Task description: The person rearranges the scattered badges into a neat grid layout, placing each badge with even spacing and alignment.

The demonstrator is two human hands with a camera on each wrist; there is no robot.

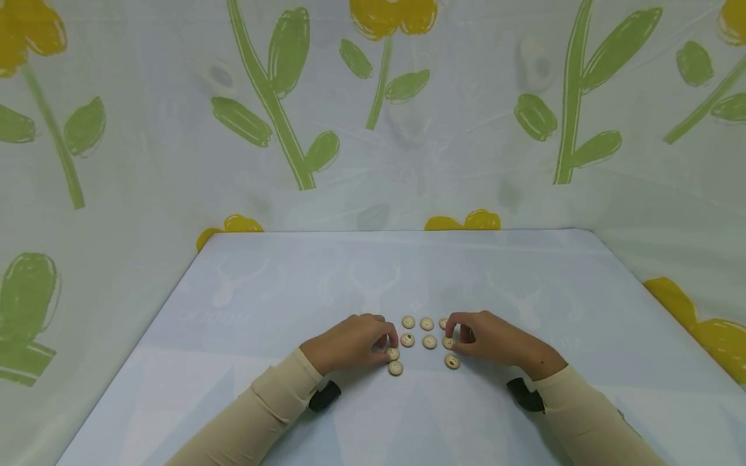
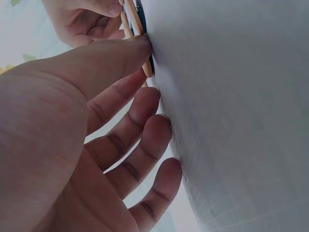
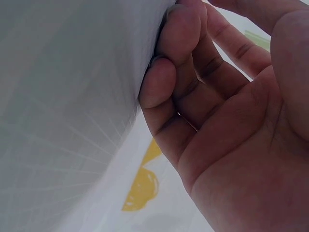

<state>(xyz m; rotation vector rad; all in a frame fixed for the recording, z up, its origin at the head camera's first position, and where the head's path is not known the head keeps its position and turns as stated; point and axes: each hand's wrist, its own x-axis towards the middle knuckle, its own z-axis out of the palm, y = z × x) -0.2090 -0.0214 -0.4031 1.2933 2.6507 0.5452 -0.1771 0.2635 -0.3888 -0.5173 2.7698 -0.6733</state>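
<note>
Several small, round, pale wooden discs with dark marks lie flat on the table in rough rows. My left hand (image 1: 357, 341) pinches a wooden disc (image 1: 393, 354) between thumb and index finger at the group's left side; another disc (image 1: 395, 368) lies just below it. In the left wrist view the thumb tip meets the thin brown edge of a disc (image 2: 148, 70). On the right side, my right hand (image 1: 492, 338) has thumb and index finger round a disc (image 1: 448, 343). Below that one lies a disc (image 1: 451, 361). The right wrist view hides the right hand's disc.
Between the hands sit more discs, among them an upper-left disc (image 1: 408, 321) and a middle disc (image 1: 429, 342). The pale table (image 1: 291, 272) ends at a flower-printed cloth (image 1: 454, 162) behind. Dark wrist devices sit under both sleeves.
</note>
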